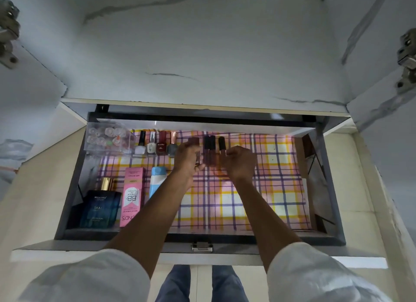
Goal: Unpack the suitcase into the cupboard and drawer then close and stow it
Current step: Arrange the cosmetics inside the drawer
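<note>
Drawer [90, 189] pulled out under the cupboard, both hands at its back row of bottles: left hand [188, 159] seems to pinch a dark tube, right hand [239, 163] curled, contents blurred; best stand each tube upright, touching the red bottle's [161, 146] line.

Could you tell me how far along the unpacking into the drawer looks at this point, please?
Done: nail polish bottles, a pink box and a perfume box already lie in the open drawer. In hand: left hand and right hand are placing dark tubes. Left: the suitcase is out of view, so closing and stowing cannot be judged.
</note>
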